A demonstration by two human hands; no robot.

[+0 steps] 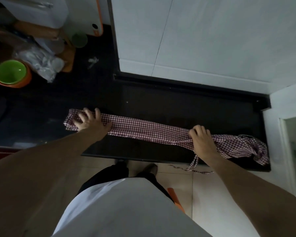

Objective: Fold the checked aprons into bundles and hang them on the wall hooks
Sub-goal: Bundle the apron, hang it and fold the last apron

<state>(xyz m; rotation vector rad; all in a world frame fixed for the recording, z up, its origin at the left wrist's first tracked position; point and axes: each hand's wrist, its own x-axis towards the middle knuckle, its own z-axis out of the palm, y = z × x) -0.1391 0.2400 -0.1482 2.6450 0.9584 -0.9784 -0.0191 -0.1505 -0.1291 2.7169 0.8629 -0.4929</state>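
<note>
Checked apron (pixel 143 129) folded into a long strip across the dark surface (pixel 178 103), left hand (pixel 91 121) pressing one end with fingers (pixel 85 112) spread flat, right hand (pixel 202 139) clenched around the bunched end, dangling ties (pixel 194 165) likely to snag or unravel any bundle, white tiled wall (pixel 195 40) behind, green bowl (pixel 10 71) far left.

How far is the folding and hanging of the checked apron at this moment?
Done: the checked apron is already folded into a long narrow strip on the dark counter.
In hand: the left hand presses flat on its left end, and the right hand grips the bunched right part, where a tie string hangs over the edge.
Left: making the strip into a bundle and hanging it. No wall hook is in view.
</note>
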